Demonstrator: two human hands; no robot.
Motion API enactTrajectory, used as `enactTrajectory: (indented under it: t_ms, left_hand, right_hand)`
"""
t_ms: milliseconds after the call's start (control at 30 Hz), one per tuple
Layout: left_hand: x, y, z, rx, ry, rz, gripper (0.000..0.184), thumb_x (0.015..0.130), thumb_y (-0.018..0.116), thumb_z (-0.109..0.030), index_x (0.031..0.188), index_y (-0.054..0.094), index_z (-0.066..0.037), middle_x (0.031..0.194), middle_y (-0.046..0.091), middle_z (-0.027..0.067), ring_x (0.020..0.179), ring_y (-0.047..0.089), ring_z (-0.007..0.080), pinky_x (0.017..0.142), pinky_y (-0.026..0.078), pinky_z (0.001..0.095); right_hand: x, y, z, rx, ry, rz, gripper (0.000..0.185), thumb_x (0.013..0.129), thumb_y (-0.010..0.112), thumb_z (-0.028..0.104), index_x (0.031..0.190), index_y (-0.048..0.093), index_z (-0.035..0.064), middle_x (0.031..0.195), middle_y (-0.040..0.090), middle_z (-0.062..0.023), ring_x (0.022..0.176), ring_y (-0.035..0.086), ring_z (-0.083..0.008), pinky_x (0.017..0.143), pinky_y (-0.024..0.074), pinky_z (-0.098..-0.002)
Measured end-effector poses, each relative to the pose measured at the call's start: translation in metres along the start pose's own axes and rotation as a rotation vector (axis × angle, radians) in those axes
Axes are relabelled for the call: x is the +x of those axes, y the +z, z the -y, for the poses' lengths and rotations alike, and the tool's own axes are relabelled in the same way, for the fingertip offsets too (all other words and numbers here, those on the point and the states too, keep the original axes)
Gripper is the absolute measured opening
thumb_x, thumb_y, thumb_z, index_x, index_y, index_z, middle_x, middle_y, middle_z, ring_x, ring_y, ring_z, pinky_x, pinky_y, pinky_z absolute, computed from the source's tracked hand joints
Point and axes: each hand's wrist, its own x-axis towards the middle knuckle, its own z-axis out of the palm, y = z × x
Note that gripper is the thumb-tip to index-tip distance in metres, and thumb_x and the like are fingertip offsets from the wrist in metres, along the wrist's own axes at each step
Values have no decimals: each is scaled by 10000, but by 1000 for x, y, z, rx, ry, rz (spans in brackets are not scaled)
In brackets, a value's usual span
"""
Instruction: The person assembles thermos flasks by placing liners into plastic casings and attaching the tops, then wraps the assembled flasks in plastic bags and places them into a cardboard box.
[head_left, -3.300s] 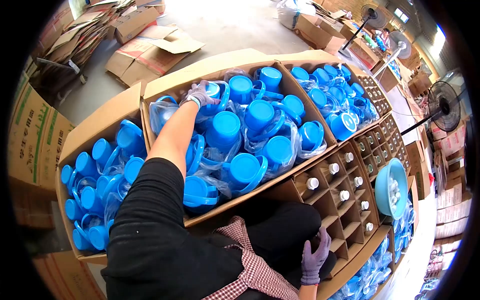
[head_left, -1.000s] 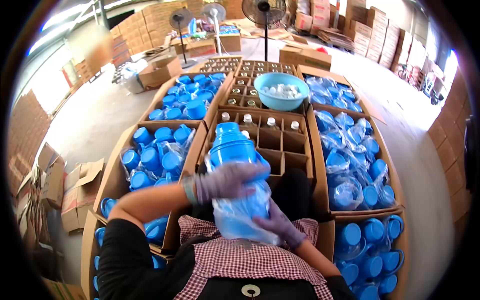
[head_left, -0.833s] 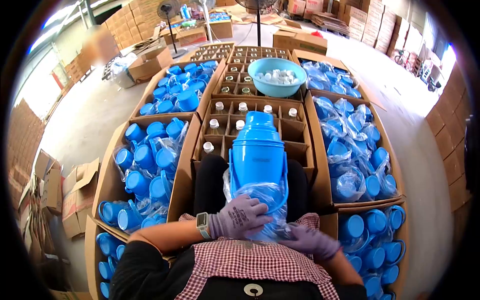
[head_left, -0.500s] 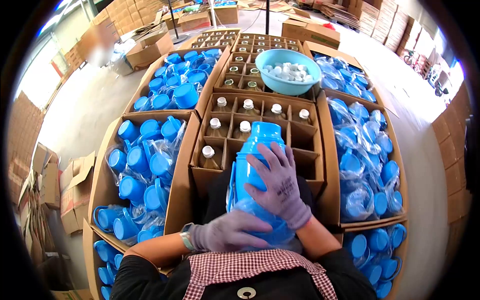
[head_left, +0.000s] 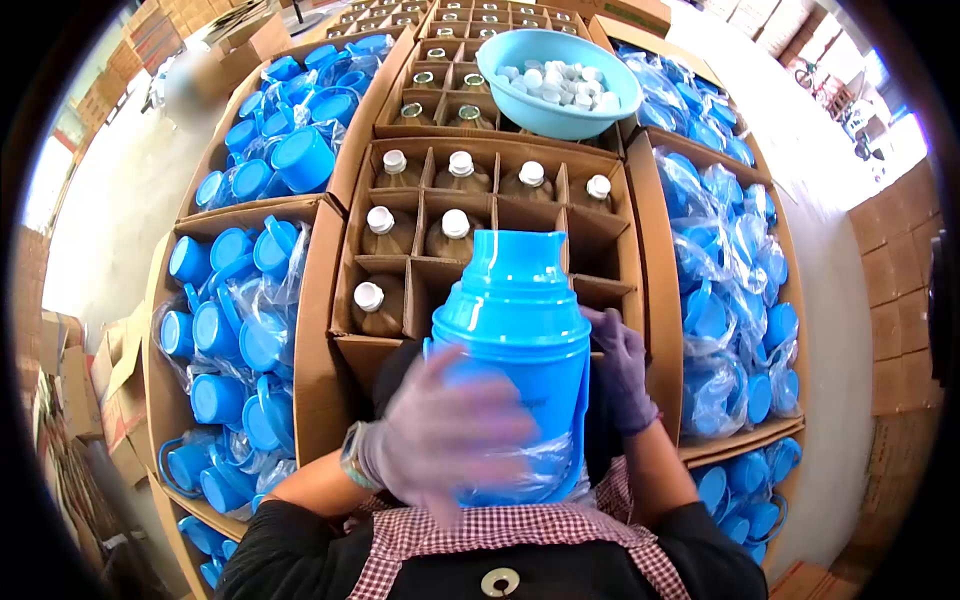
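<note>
A shiny blue thermos flask [head_left: 515, 335] stands upright in front of my body, with thin clear plastic about its lower part. My left hand [head_left: 450, 430], in a grey-purple glove, is at its front left side, fingers stretched out and blurred by motion; whether it touches the flask I cannot tell. My gloved right hand [head_left: 622, 370] is against the flask's right side near the shoulder, its fingertips partly hidden behind it. A blue handle strip [head_left: 580, 425] runs down that side. Beyond the flask is a divided carton [head_left: 345, 290] with several white-capped bottles [head_left: 458, 225].
A light blue basin [head_left: 560, 118] of white caps sits on the carton behind. Cartons of blue plastic-wrapped mugs or cups flank me on the left [head_left: 217, 330] and right [head_left: 705, 310]. Farther cartons [head_left: 490, 15] hold uncapped bottles. Flattened cardboard [head_left: 60, 470] leans at far left.
The flask has gone from tilted to upright and turned, its handle shifting from left to right. My right hand left its front for its right side; my left hand moved up. The view tilted downward.
</note>
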Motion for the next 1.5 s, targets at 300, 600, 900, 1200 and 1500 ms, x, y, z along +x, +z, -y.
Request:
enactTrajectory:
  t_ms: [300,600,900,1200,1500]
  left_hand:
    - [9,7,-16,36,-82,-32,764,1056,346,-646,1212,694,15,1317,638,208,1327,568,379,1176,358,542]
    - [26,-4,-31,-163,-45,74,743,1055,351,-605,1104,735,29,1140,735,205,1142,684,385,1105,436,584]
    - [76,-3,72,-1028,-892,33,1180,749,796,-734,1543,383,34,1520,486,155,1386,485,245,1181,377,383]
    - [103,-14,123,-1136,-693,-472,811,995,563,-637,1458,479,24,1315,662,182,1141,696,289,973,591,400]
    - [30,17,145,-1462,-710,-648,857,943,583,-702,1551,417,-122,1524,513,158,1323,572,357,1033,505,652]
  right_hand:
    - [-13,21,3,-62,-172,102,737,1084,387,564,1445,538,-61,1474,564,-249,1392,531,-345,1171,391,-428]
    - [-14,25,16,-55,-301,100,653,1127,335,477,1403,557,-71,1396,609,-252,1313,598,-322,1125,432,-413]
    - [0,44,81,-117,-634,187,801,1063,393,595,1525,437,-59,1601,391,-259,1463,423,-391,1203,328,-451]
    - [258,-22,14,-334,-472,-230,609,954,665,394,1436,558,36,1316,648,-229,1240,615,-367,1055,490,-427]
    - [345,-85,-58,-1226,-79,-154,694,654,863,425,1220,628,100,1110,738,-201,1048,713,-373,925,561,-463]
